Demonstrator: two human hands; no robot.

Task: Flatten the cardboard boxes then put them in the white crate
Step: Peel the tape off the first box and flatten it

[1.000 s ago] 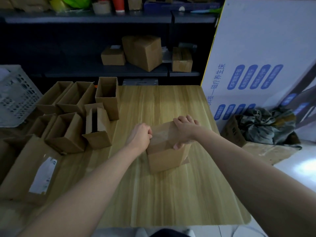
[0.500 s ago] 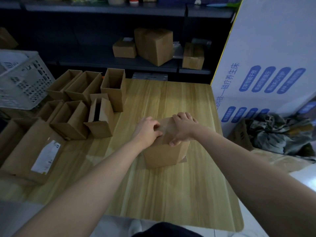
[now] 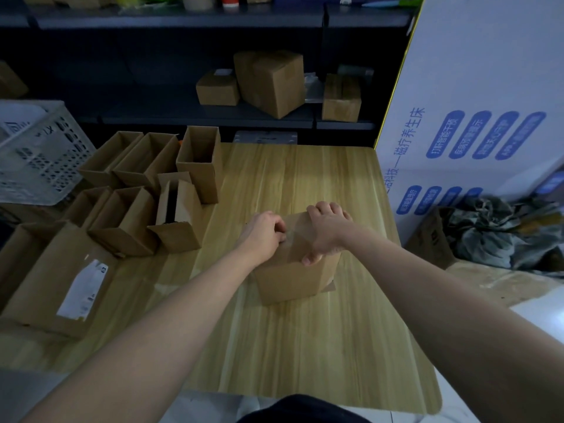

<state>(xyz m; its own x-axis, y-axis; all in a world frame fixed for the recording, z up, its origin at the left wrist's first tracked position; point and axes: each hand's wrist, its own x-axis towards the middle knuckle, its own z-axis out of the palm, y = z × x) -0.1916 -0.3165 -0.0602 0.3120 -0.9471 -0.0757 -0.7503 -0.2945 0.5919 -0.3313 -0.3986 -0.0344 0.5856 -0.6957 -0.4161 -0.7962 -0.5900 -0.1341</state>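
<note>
A small brown cardboard box [image 3: 293,279] stands taped shut on the wooden table [image 3: 305,346], right of the middle. My right hand [image 3: 328,232] grips its top right edge, thumb down the front face. My left hand [image 3: 264,235] is curled at the top left, fingertips pinching the clear tape strip [image 3: 293,236] that runs across the top. Several open-topped cardboard boxes [image 3: 152,193] cluster at the table's left. The white crate [image 3: 36,154] with perforated walls sits at the far left.
A flat box with a white label [image 3: 58,279] lies at the near left. Dark shelves behind hold closed boxes [image 3: 268,82]. A big white printed carton [image 3: 476,117] leans at the right, with a crumpled dark cloth [image 3: 503,230] below it.
Both hands stay on the box top. My left hand's fingers have closed onto the tape near the top's middle. The camera has shifted slightly.
</note>
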